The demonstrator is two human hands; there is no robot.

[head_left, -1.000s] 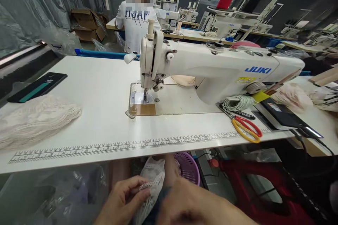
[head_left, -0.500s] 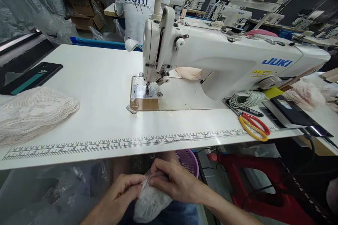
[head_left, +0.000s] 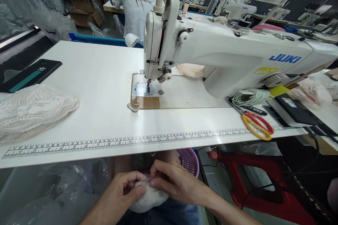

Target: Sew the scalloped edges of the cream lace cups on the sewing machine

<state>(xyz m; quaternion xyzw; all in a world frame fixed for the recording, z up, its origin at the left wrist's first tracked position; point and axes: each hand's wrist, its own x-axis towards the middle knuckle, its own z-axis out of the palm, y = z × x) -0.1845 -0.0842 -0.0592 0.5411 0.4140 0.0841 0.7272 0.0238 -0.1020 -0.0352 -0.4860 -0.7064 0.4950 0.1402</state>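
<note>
Nearest: both hands low in the lap, below the near edge of the table. Left hand (head_left: 123, 191) and right hand (head_left: 173, 182) are pinched together on a small bundle of white lace fabric (head_left: 148, 200), fingertips meeting at its top edge, bulk of it sagging onto the blue jeans (head_left: 169, 214). Fingers narrow, thumb-to-forefinger grip on both sides. Fabric looks light, limp, open-weave: my read is it will drape and bunch, snag on anything rough, and stretch if pulled on one point, so best held at the scalloped edge with two pinch points close together, as now. Little room down there: table edge right above the knuckles, clear plastic sheeting (head_left: 52, 190) to the left, purple basket (head_left: 188, 161) just behind the hands, red stool frame (head_left: 264, 186) to the right. On top, the white table (head_left: 92, 84) has a printed ruler strip (head_left: 132, 142) along its near edge and wide bare surface in the middle. Pile of similar lace (head_left: 34, 110) near left, dark phone (head_left: 29, 75) beyond it. Red-and-yellow scissors (head_left: 255, 123) near right, points toward the coiled white cord (head_left: 249, 96); keep lace off those. JUKI sewing machine (head_left: 224, 56) mid-table, needle and presser foot (head_left: 148, 86) over the plate, open table in front of it. Far side: another person in a white printed T-shirt (head_left: 134, 0), more machines behind.
</note>
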